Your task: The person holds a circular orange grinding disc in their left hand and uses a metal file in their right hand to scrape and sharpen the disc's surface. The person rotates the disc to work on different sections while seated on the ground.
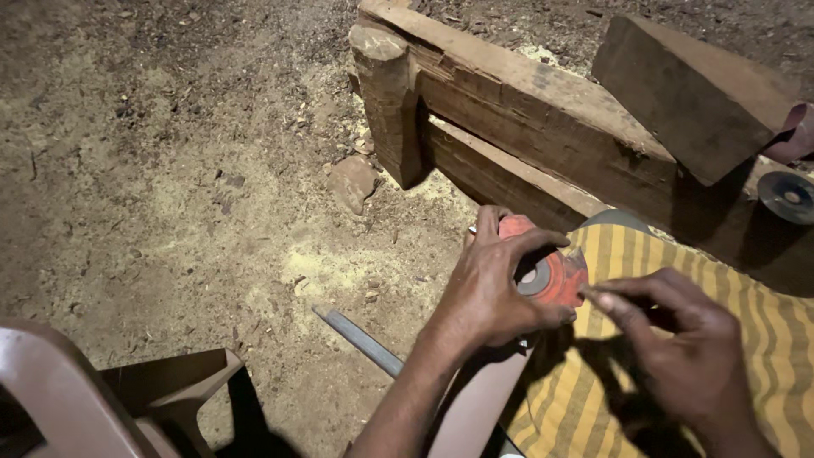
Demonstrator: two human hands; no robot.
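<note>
Left hand (492,288) grips a red circular disc (551,270), fingers closed on its rim, above the striped yellow cloth (763,339). Right hand (678,356) pinches the disc's edge. Metal file (360,339) lies on the dirt ground (170,187).

A warm, hard light falls from near the head, brightest on the sawdust-strewn ground (212,220) at centre; the corners fade to dark. Deep, sharp-edged shadows sit behind the wooden beams (526,110) and under both hands on the striped cloth (763,331). Focus holds well on the ground; the plastic chair (76,399) at the lower edge looks soft.
</note>
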